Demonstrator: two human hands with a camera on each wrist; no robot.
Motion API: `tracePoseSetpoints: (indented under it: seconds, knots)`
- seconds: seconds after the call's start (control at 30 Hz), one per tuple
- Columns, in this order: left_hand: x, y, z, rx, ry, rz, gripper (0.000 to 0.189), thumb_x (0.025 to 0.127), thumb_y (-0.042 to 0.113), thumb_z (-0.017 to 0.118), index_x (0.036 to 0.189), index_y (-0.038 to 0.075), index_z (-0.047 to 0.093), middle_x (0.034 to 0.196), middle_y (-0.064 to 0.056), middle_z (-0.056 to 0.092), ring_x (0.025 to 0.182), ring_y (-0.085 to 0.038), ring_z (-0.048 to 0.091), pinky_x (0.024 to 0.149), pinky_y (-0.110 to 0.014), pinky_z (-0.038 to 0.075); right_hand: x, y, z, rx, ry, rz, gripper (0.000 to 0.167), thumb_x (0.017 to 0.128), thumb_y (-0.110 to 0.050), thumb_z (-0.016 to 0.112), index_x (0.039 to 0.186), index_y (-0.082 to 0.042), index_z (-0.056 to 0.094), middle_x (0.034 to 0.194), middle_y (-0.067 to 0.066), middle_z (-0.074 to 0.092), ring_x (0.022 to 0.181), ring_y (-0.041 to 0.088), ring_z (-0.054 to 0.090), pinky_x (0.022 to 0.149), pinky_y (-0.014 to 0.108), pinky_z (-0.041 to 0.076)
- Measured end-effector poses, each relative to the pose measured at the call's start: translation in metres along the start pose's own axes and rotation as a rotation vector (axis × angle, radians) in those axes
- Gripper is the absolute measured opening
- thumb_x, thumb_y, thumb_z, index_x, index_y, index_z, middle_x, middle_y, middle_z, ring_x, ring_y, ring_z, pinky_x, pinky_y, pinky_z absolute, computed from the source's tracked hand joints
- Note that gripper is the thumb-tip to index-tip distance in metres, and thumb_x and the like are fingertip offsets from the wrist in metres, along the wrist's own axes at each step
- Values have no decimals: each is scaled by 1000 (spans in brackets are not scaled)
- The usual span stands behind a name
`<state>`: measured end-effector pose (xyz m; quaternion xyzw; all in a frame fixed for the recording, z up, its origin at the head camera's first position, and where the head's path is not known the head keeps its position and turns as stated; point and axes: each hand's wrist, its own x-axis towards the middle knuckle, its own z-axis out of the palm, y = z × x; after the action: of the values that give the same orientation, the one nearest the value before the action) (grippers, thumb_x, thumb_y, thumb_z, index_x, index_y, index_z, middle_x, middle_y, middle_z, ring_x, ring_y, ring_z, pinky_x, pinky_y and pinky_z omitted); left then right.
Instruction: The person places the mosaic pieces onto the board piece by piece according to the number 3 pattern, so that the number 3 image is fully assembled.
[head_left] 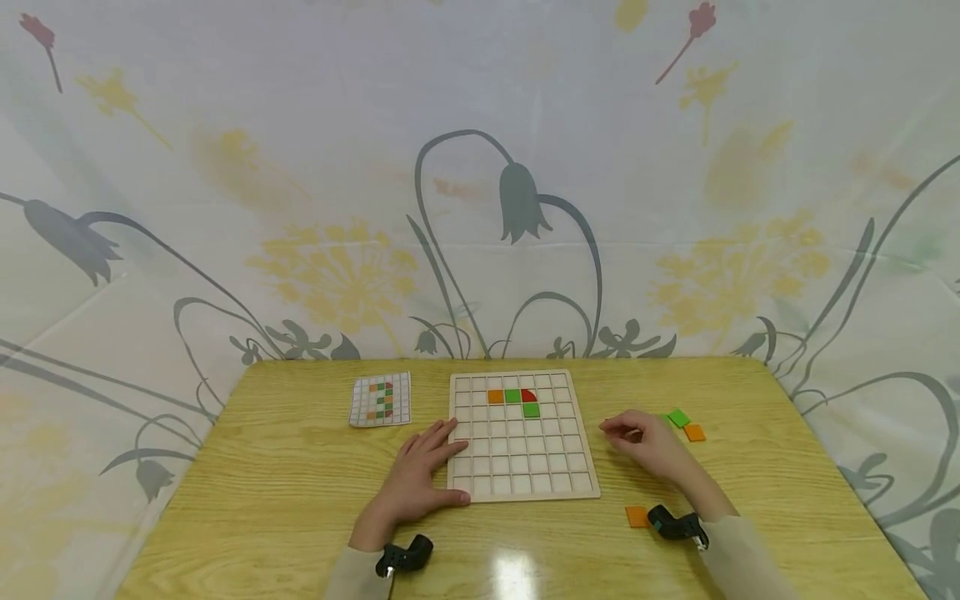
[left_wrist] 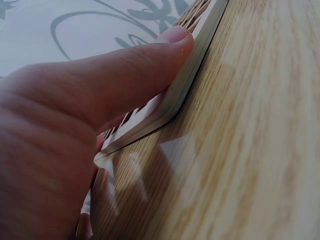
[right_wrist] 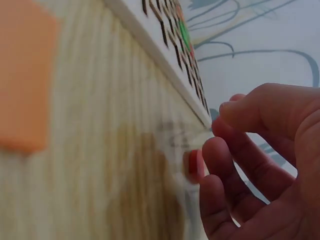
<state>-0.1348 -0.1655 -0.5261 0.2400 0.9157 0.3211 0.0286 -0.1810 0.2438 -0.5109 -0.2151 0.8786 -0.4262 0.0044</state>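
A light wooden grid board (head_left: 512,483) lies flat at the middle of the table. On its upper cells sit an orange tile (head_left: 496,397), two green tiles (head_left: 512,396) and a red rounded tile (head_left: 528,396). My left hand (head_left: 423,473) rests on the board's left edge with fingers spread, its thumb (left_wrist: 145,67) straight against the near corner. Right of the board, my right hand (head_left: 645,442) hovers low with thumb and fingertips drawn together. A red piece (right_wrist: 194,166) shows just past its fingers; I cannot tell whether they pinch anything.
A printed card (head_left: 380,400) with a coloured grid pattern lies left of the board. Loose green (head_left: 678,417) and orange (head_left: 695,432) tiles lie beyond the right hand. Another orange tile (head_left: 636,517) is near the right wrist. A flower-patterned cloth (head_left: 480,275) hangs behind the table.
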Motion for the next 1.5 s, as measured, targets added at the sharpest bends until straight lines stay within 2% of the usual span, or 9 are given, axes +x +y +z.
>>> tracePoseSetpoints:
  seconds: [0.27,0.43,0.57,0.67,0.97,1.27,1.5]
  knots:
    - [-1,-1,0,1,-4,-2,77,79,54,77,144,17,56,162,-5,29,150,-29,18,115,-60,13,-27,3,-8,62,-84,-15,18,92,-6,70,110,-4,73,98,6,68,80,6,57,68,25,51]
    - [-1,-2,1,-5,-6,-1,77,79,55,77,144,17,56,162,-6,29,150,-29,18,115,-60,13,-44,4,-9,125,-180,-48,22,94,-11,70,115,-11,73,110,4,69,97,6,59,83,23,49]
    - [0,-2,0,-9,-7,-1,77,79,54,76,144,17,56,162,-5,28,150,-29,17,116,-60,13,-52,6,-9,143,-242,-162,26,90,-10,73,116,-14,73,114,1,67,106,8,55,90,23,44]
    - [2,-1,0,-10,-1,6,78,80,54,76,145,17,55,162,-5,28,150,-29,17,116,-59,12,-53,7,-12,141,-270,-227,30,88,-9,76,117,-14,72,115,0,66,107,10,53,90,25,43]
    - [2,1,1,-10,6,6,78,79,54,77,144,17,56,162,-4,28,150,-28,18,116,-59,12,-49,9,-20,106,-353,-239,34,85,-13,78,118,-18,72,117,-2,65,110,10,51,91,29,41]
    - [2,0,1,-6,10,5,79,78,55,77,144,17,56,162,-4,28,150,-28,18,116,-59,13,-48,6,-18,89,-344,-286,32,83,-12,79,114,-18,74,112,-5,64,104,10,51,87,29,42]
    - [1,-3,2,10,-4,2,78,79,56,76,143,17,56,162,-4,29,150,-28,18,116,-59,15,-49,4,-14,110,-343,-241,24,87,-12,77,110,-19,76,108,-6,67,100,9,52,83,29,43]
